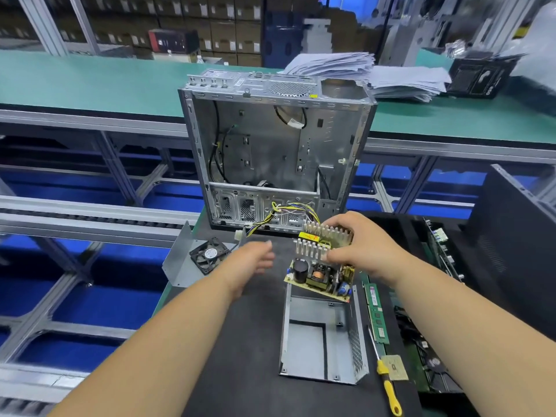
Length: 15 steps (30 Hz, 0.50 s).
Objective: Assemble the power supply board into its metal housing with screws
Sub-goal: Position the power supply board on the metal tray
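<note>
Covering workbench (240, 341), dark mat; shelving (135, 22) behind.

matt grey metal housing (313, 344)

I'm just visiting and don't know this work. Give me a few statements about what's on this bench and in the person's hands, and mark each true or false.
1. The right hand holds the power supply board by its finned heatsinks. True.
2. The board is already seated flat and screwed into the metal housing. False: it is held tilted over the housing's far end, and the housing's floor is bare.
3. The left hand grips the yellow-handled screwdriver. False: the left hand is open and holds nothing; the screwdriver lies on the mat to the right of the housing.
4. A small black fan sits left of the hands. True.
5. The computer case behind stands open, with its inside showing. True.
</note>
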Available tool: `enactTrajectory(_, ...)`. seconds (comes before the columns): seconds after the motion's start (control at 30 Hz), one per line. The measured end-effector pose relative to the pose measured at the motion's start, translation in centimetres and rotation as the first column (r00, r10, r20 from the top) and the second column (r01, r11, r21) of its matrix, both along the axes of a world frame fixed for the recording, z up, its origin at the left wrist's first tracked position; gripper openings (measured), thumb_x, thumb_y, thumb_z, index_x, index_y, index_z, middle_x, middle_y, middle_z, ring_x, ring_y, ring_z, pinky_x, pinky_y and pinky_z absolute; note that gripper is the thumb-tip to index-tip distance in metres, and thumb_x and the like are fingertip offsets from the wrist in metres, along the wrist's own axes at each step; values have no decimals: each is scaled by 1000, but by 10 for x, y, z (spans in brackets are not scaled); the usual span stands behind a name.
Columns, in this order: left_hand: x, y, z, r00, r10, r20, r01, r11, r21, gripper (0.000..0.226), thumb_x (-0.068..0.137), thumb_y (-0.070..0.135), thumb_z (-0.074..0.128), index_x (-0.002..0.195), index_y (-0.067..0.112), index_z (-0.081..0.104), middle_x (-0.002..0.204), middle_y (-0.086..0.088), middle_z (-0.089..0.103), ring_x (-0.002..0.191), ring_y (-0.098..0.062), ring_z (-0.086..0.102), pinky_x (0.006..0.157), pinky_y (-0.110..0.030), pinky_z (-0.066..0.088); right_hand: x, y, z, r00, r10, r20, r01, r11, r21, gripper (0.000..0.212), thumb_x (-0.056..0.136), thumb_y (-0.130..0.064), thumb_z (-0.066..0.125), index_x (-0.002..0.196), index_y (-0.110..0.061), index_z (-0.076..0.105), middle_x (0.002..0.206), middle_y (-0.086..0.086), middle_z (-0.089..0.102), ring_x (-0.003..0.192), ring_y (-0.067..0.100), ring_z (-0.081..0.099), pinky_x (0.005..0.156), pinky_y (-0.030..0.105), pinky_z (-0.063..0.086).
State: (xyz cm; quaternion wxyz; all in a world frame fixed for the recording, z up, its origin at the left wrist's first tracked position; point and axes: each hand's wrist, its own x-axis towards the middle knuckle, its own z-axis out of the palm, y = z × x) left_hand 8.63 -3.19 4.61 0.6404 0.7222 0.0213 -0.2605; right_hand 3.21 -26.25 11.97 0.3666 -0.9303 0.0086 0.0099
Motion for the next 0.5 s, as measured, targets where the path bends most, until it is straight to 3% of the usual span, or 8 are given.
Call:
enactTrajectory(0.13, 26, -4, 11, 975, 43, -218, -127, 911, -392, 72, 100, 57, 32, 147, 3, 34, 146, -13, 47, 136, -28, 44, 115, -39, 32, -8, 2, 2, 995, 101, 13, -101, 994, -31, 54, 66, -30, 85, 111, -42, 58, 110, -15, 53, 107, 3, 51, 86, 27, 41)
enactTrajectory(0.23, 43, -7, 22, 941, 107, -321, -279, 780, -560, 84, 97, 63, 31, 154, 3, 16, 155, -19, 32, 143, -32, 32, 119, -42, 24, -11, 0, 2, 985, 170, -1, -170, 983, -65, 54, 64, -31, 84, 109, -44, 57, 105, -16, 52, 104, -3, 48, 81, 20, 38)
enactTrajectory(0.3, 53, -8, 29, 925, 145, -352, -344, 712, -612, 85, 96, 63, 34, 154, 3, 16, 158, -20, 23, 144, -33, 29, 120, -43, 22, -13, -3, 0, 983, 184, -21, -185, 980, -79, 55, 65, -31, 83, 110, -45, 56, 102, -14, 50, 105, 1, 47, 83, 22, 39)
enactTrajectory(0.5, 66, -8, 45, 942, 195, -273, -335, 601, -726, 71, 99, 51, 43, 147, 0, 34, 136, -17, 55, 128, -27, 53, 114, -40, 36, -13, -7, -5, 990, 138, -18, -139, 983, -122, 61, 68, -25, 81, 122, -39, 57, 102, -11, 47, 109, 11, 42, 86, 30, 40)
